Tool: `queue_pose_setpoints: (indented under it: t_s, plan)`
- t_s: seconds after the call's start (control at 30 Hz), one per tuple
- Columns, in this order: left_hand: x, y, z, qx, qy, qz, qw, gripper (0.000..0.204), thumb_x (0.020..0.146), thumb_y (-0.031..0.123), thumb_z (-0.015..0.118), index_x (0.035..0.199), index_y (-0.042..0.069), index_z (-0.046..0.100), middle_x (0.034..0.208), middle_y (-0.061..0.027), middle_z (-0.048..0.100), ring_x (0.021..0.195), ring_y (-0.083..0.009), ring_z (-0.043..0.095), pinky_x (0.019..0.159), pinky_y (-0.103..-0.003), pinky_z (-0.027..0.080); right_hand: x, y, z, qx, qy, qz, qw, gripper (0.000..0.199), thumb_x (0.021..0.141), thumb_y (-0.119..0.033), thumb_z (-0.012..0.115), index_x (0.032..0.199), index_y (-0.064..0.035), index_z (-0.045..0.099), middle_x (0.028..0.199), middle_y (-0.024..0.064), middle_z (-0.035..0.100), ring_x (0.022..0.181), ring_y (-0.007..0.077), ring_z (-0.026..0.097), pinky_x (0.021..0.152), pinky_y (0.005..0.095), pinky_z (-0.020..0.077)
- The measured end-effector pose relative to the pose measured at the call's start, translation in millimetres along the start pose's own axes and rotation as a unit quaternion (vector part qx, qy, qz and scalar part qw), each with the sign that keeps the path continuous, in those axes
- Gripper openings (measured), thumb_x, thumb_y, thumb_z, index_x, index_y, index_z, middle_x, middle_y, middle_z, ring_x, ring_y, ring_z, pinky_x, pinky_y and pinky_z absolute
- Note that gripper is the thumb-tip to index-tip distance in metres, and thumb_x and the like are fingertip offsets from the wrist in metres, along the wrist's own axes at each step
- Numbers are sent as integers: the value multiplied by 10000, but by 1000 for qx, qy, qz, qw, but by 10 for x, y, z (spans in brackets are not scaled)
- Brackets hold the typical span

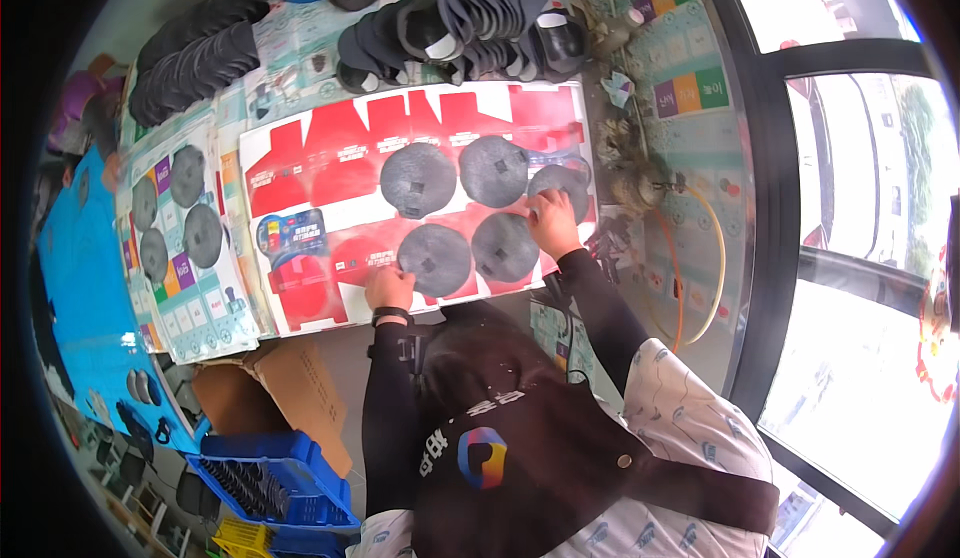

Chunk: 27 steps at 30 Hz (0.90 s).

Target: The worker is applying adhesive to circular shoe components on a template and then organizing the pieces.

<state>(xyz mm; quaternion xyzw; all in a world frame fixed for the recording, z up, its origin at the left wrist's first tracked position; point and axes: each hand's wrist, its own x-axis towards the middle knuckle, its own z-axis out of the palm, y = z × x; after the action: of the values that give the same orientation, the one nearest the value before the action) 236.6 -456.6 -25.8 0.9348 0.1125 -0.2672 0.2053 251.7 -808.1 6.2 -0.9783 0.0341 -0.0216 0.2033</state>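
Logging from my remote seat, largest first: worktable (690, 158); red-and-white flat carton sheet (330, 148) lying across it; heap of dark discs (470, 23) behind; five grey discs (418, 180) laid on the sheet. My right hand (553, 221) presses fingertips on the rightmost disc (560, 183), fingers spread, gripping nothing. My left hand (390, 286) rests curled on the sheet's near edge beside a disc (433, 258); its grasp I cannot tell.

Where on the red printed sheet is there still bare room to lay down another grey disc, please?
The red sheet is bare along its left part, from the upper left discs to the blue pack. Its right half is crowded with discs, where the left hand and right hand work.
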Motion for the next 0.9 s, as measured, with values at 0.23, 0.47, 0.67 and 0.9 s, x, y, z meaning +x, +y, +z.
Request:
queue_pose_setpoints:
  t_s: [0.23, 0.47, 0.67, 0.9]
  plan:
    - [-36, 118, 49, -15, -21, 8, 1000, 226, 753, 297, 729, 817, 86, 776, 910, -155, 744, 917, -353, 689, 813, -465, 547, -75, 156, 120, 24, -29, 2, 999, 155, 782, -46, 673, 926, -101, 695, 977, 133, 627, 990, 390, 578, 868, 483, 498]
    - [-151, 196, -29, -9, 21, 2, 1000, 240, 761, 310, 739, 818, 79, 765, 911, -145, 747, 917, -350, 693, 805, -464, 547, -75, 197, 204, 15, -47, 8, 999, 98, 798, -62, 657, 883, -111, 667, 949, 124, 625, 981, 385, 588, 833, 481, 513]
    - [50, -11, 180, -8, 10, 21, 1000, 248, 758, 313, 753, 847, 81, 763, 886, -144, 744, 881, -351, 707, 783, -468, 550, 36, 220, 340, -53, -54, -25, 997, 93, 830, -148, 662, 913, -138, 701, 958, 112, 629, 994, 351, 599, 836, 466, 511]
    - [129, -376, 440, -66, 39, 97, 992, 320, 735, 399, 735, 691, 83, 714, 660, -129, 673, 597, -339, 660, 527, -483, 492, 224, 160, 459, -141, -157, -182, 960, 221, 891, -291, 633, 859, -83, 699, 859, 128, 679, 840, 324, 660, 761, 468, 502]
